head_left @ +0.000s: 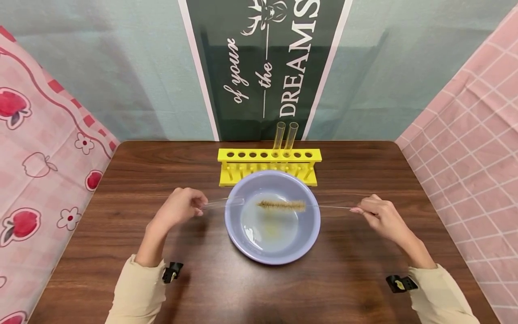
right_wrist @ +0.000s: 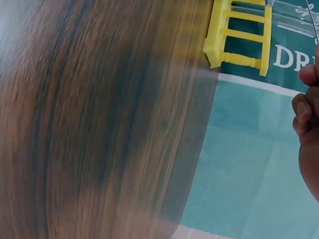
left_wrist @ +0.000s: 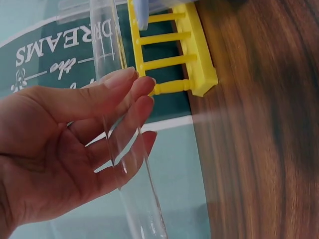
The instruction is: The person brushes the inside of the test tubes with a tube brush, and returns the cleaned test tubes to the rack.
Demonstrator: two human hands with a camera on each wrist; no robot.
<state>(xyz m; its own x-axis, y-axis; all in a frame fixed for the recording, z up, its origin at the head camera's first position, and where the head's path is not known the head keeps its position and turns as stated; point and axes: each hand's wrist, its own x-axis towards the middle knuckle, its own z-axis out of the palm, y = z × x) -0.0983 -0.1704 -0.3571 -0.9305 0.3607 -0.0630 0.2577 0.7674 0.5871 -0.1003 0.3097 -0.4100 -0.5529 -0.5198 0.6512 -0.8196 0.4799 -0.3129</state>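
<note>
Between thumb and fingers my left hand [head_left: 183, 207] holds a clear glass test tube [head_left: 222, 203], its mouth over the left rim of the basin. The left wrist view shows the tube [left_wrist: 112, 50] crossing the fingers of the left hand [left_wrist: 75, 129]. On the other side my right hand [head_left: 379, 213] pinches the thin wire handle of a test tube brush [head_left: 283, 205]. Its tan bristles lie level above the lilac basin [head_left: 313, 225], apart from the tube's mouth. Shallow, cloudy liquid [head_left: 263, 229] is in the basin. Only part of the right hand [right_wrist: 309, 109] shows in the right wrist view.
Behind the basin stands a yellow test tube rack [head_left: 243, 155], with two upright glass test tubes [head_left: 290, 137] right of its middle. All this is on a brown wood-grain table [head_left: 283, 292]. A cloth with printed lettering [head_left: 267, 67] hangs at the back.
</note>
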